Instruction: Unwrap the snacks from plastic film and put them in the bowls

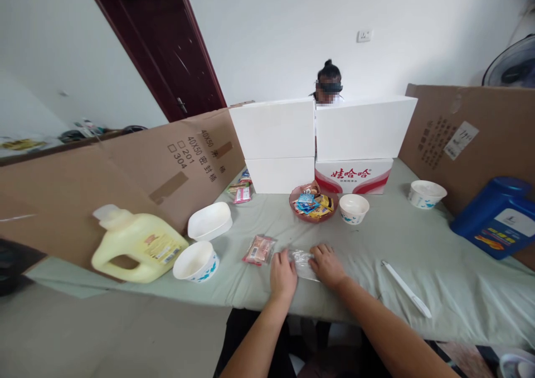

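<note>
Head view: near the table's (pixel 418 238) front edge, left hand (pixel 284 272) and right hand (pixel 328 263) rest bent fingers on opposite ends of clear plastic (pixel 301 262), pinch unclear, probably light, limp, slippery, best held by its corners.

a pale-yellow plastic jug (pixel 142 236) and a blue plastic bottle (pixel 495 219) are seen at opposite sides; stacked white rectangular boxes (pixel 276 130) are flanked by brown cardboard panels (pixel 171 155).
</note>
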`<state>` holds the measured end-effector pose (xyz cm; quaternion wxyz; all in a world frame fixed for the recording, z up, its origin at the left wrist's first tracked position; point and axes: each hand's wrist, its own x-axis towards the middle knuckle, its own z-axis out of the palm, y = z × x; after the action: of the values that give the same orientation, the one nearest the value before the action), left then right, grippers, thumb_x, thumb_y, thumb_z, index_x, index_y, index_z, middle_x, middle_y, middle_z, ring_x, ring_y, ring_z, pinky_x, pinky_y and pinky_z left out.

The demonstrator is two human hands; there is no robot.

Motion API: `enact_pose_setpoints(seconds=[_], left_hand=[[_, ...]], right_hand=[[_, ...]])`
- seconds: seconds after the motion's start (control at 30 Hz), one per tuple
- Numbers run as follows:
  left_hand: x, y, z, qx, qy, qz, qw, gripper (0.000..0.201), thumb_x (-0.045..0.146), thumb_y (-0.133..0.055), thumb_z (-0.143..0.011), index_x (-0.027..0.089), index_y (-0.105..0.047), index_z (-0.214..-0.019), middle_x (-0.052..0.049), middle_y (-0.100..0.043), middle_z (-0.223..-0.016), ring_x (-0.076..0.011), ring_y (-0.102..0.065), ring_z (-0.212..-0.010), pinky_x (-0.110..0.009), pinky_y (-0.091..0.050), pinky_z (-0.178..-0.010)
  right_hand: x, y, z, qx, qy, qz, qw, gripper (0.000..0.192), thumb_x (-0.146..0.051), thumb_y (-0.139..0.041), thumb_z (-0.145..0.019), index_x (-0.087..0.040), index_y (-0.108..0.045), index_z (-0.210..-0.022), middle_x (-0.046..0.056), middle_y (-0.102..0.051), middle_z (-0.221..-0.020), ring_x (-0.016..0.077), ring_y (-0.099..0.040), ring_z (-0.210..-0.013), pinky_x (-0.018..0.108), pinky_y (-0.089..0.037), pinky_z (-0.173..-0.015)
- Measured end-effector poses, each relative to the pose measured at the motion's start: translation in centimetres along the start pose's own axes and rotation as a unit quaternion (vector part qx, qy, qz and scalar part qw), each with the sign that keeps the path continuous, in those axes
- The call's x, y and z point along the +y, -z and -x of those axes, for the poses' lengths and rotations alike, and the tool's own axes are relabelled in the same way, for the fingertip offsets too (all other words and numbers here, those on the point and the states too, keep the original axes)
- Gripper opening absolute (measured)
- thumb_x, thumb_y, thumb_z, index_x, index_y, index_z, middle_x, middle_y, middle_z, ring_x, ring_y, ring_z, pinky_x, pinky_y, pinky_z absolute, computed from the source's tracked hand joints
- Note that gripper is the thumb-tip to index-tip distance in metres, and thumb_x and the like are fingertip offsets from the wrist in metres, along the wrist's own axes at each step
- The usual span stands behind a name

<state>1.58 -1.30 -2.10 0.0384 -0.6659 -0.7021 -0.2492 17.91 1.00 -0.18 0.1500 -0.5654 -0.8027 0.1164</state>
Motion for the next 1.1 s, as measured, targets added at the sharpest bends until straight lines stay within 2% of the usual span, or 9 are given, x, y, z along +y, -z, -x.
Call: enact_pose_setpoints(seconds=[0.17,0.33,0.47,0.57,0.7,0.77,0.83,0.97,1.1], left_hand=[[0.1,0.6,-0.1,-0.013,-0.059,-0.071,0.996,0.02,0.015,-0.05,-0.089,0.017,-0.07,-0.094,-0.009,-0.06,-0.091,-0.0258,-0.054,-0.091,-0.038,-0.044,-0.083],[0.1,0.8,-0.6,-0.045,-0.075,-0.071,0.994,0.027,0.013,-0.05,-0.088,0.022,-0.072,-0.102,-0.009,-0.062,-0.091,-0.0267,-0.052,-0.091,-0.038,-0.042,-0.08],[1.2,1.1,-0.9,-0.082,-0.099,-0.033,0.991,0.031,0.01,-0.046,-0.088,0.021,-0.072,-0.102,-0.01,-0.061,-0.095,-0.0273,-0.051,-0.094,-0.038,-0.042,-0.08],[2.5,0.7,-0.8,-0.125,-0.145,0.008,0.981,0.037,0.006,-0.042,-0.087,0.021,-0.07,-0.104,-0.009,-0.062,-0.096,-0.0247,-0.053,-0.094,-0.036,-0.043,-0.083],[4.1,-0.1,-0.1,-0.169,-0.232,0.137,0.948,0.038,0.008,-0.04,-0.088,0.02,-0.063,-0.117,-0.007,-0.065,-0.102,-0.0232,-0.054,-0.098,-0.038,-0.043,-0.091],[4.5,-0.4,0.3,-0.179,-0.272,0.198,0.925,0.039,0.01,-0.044,-0.088,0.022,-0.06,-0.121,-0.006,-0.065,-0.11,-0.0226,-0.054,-0.102,-0.039,-0.043,-0.094],[4.6,-0.7,0.8,-0.183,-0.296,0.228,0.909,0.041,0.01,-0.048,-0.085,0.023,-0.057,-0.123,-0.005,-0.063,-0.114,-0.0224,-0.053,-0.106,-0.041,-0.042,-0.096],[4.2,-1.1,1.2,-0.177,-0.296,0.257,0.903,0.048,0.008,-0.052,-0.082,0.024,-0.052,-0.127,-0.005,-0.063,-0.114,-0.0228,-0.052,-0.108,-0.044,-0.043,-0.097],[3.8,-1.2,1.1,-0.184,-0.286,0.28,0.898,0.055,0.008,-0.054,-0.08,0.025,-0.047,-0.132,-0.004,-0.062,-0.113,-0.0231,-0.051,-0.108,-0.044,-0.044,-0.097]], right_hand=[[0.5,1.2,0.2,-0.023,-0.06,-0.013,0.998,0.034,-0.033,-0.058,-0.083,-0.015,-0.059,-0.112,0.015,-0.06,-0.117,0.0282,-0.051,-0.111,0.035,-0.036,-0.088],[1.8,2.4,0.0,-0.08,-0.113,-0.068,0.988,0.013,-0.017,-0.063,-0.073,-0.017,-0.065,-0.086,0.007,-0.069,-0.088,0.0193,-0.061,-0.081,0.027,-0.036,-0.067],[2.4,3.2,1.0,-0.082,-0.117,-0.119,0.983,0.007,-0.012,-0.057,-0.074,-0.018,-0.062,-0.073,0.005,-0.068,-0.078,0.0162,-0.06,-0.074,0.025,-0.034,-0.062],[2.8,3.7,2.9,-0.091,-0.118,-0.165,0.975,0.014,-0.012,-0.052,-0.077,-0.017,-0.061,-0.087,0.001,-0.065,-0.071,0.0133,-0.06,-0.064,0.023,-0.036,-0.057],[3.9,5.0,6.3,-0.157,-0.056,-0.298,0.94,0.048,-0.011,-0.044,-0.077,-0.02,-0.049,-0.124,-0.007,-0.059,-0.064,0.0101,-0.06,-0.057,0.02,-0.041,-0.055],[4.7,5.7,7.9,-0.2,0.018,-0.356,0.913,0.06,-0.01,-0.046,-0.074,-0.023,-0.045,-0.132,-0.004,-0.062,-0.078,0.0113,-0.062,-0.069,0.021,-0.045,-0.061],[5.3,6.2,9.1,-0.217,0.072,-0.344,0.911,0.069,-0.008,-0.05,-0.067,-0.025,-0.045,-0.134,0.001,-0.064,-0.095,0.0137,-0.061,-0.082,0.024,-0.047,-0.069],[5.4,5.3,9.8,-0.127,0.093,-0.207,0.966,0.073,-0.003,-0.05,-0.064,-0.025,-0.048,-0.133,0.003,-0.062,-0.095,0.018,-0.057,-0.089,0.031,-0.046,-0.081],[4.6,3.6,9.7,-0.024,0.137,-0.081,0.987,0.051,-0.005,-0.054,-0.068,-0.026,-0.063,-0.114,0.009,-0.059,-0.108,0.0249,-0.052,-0.105,0.04,-0.043,-0.089]])
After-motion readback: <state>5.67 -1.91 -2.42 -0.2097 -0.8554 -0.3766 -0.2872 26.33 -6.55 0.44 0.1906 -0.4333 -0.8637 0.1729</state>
